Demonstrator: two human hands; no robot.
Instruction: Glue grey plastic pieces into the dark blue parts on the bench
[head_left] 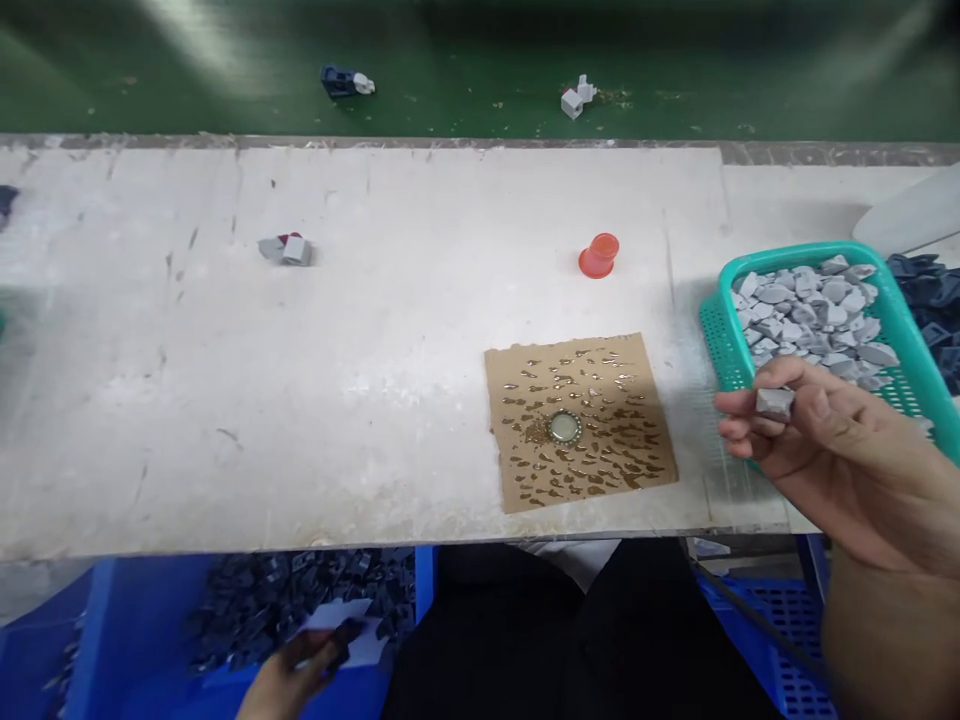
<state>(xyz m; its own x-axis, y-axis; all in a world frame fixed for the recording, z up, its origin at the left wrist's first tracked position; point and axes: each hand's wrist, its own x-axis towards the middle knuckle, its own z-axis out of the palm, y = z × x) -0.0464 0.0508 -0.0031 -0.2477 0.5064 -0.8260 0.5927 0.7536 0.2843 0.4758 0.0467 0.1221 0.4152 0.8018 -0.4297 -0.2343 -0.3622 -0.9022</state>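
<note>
My right hand (847, 440) is closed, pinching a small grey plastic piece (774, 404) between thumb and fingers. It is over the near side of a teal basket (911, 345) filled with similar grey pieces (806, 305). Low in the view, my left hand (292, 675), slightly blurred, grips a dark blue plastic piece (343, 638). Below it, a blue bin (424, 590) holds many dark blue pieces (262, 595) and a white sheet (364, 640). On the table lies a cardboard square (517, 400) dotted with shiny brown drops, with a bottle cap (565, 428) on it.
A small red cup-like piece (600, 256) and a grey-and-red part (289, 249) rest on the white table (375, 350). Beyond it, a green belt (465, 90) carries a dark-and-white part (346, 82) and a light grey part (577, 97). Dark pieces (930, 300) lie at far right.
</note>
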